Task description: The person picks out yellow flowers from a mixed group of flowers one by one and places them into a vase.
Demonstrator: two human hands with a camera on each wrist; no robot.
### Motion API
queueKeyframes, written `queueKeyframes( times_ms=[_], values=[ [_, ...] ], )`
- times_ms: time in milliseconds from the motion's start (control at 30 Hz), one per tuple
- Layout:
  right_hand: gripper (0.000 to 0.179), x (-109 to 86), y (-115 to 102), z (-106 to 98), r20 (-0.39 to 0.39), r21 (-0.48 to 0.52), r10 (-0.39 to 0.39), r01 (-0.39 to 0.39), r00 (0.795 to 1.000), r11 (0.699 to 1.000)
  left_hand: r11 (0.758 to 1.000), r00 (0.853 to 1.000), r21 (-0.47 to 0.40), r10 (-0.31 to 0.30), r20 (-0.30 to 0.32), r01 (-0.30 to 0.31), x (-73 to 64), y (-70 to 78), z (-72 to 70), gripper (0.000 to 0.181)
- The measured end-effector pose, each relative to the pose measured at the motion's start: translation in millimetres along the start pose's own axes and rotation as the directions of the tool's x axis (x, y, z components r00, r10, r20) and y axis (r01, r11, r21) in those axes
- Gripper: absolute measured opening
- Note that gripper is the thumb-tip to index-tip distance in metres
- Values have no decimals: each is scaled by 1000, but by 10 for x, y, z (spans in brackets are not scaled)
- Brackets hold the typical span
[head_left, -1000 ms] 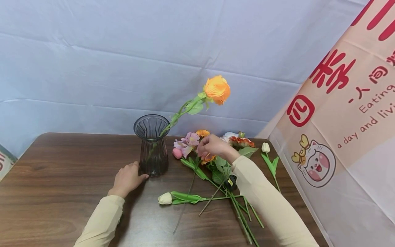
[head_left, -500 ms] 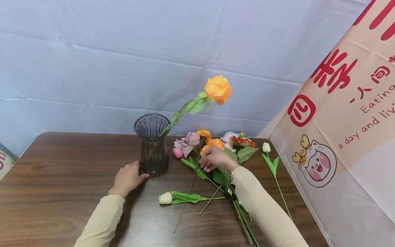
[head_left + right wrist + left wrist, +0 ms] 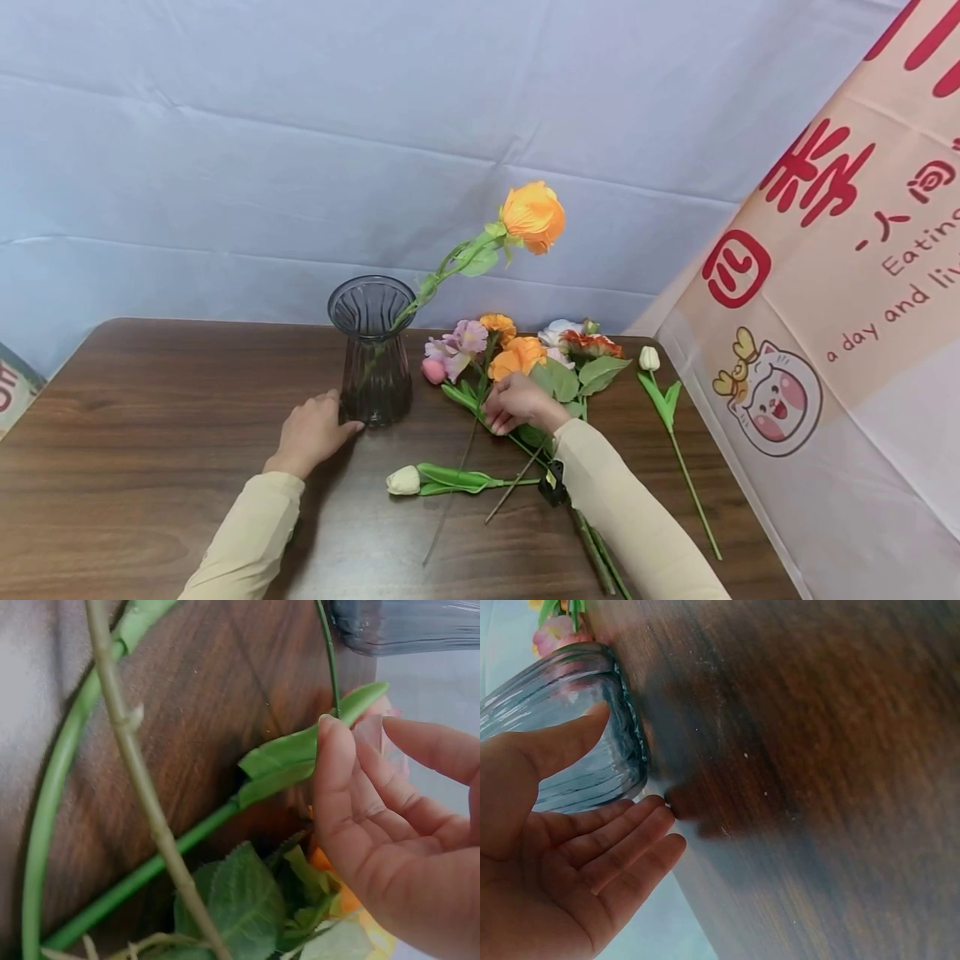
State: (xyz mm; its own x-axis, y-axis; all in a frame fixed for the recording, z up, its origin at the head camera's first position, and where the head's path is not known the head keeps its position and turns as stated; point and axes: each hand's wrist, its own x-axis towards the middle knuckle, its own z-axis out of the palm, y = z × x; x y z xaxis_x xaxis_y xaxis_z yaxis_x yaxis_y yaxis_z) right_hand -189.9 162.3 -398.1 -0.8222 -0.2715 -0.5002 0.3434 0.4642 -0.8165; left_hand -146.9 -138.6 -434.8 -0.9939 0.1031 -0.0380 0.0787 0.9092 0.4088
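Note:
In the head view my left hand rests on the table at the foot of a dark glass vase. The left wrist view shows its thumb over the glass and its relaxed fingers beside the base. An orange rose leans right out of the vase. My right hand hovers over the pile of flowers, fingers loosely bent. In the right wrist view its fingertips are right at a thin dark green stem, with a gap between thumb and index finger. The purple flower lies just beyond this hand.
Orange flowers, a pink bud and a rust-red flower lie at the back. One white tulip lies in front, another white tulip at the right edge. Pale cloth hangs behind the table.
My right hand has drawn back from the flower heads down towards the stems, uncovering the orange blooms. My left hand, the vase and the rose stay where they were.

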Motion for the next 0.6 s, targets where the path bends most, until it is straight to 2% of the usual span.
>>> queueKeyframes(
  times_ms=[300, 600],
  values=[
    [9, 66, 78, 89, -68, 51, 73, -69, 995, 996, 1000, 1000, -3, 1, -5, -1, -1, 6, -3, 54],
    [13, 73, 97, 183, -92, 103, 85, -75, 992, 992, 1000, 1000, 6, 0, -11, 0, -1, 12, -4, 54]
  ],
)
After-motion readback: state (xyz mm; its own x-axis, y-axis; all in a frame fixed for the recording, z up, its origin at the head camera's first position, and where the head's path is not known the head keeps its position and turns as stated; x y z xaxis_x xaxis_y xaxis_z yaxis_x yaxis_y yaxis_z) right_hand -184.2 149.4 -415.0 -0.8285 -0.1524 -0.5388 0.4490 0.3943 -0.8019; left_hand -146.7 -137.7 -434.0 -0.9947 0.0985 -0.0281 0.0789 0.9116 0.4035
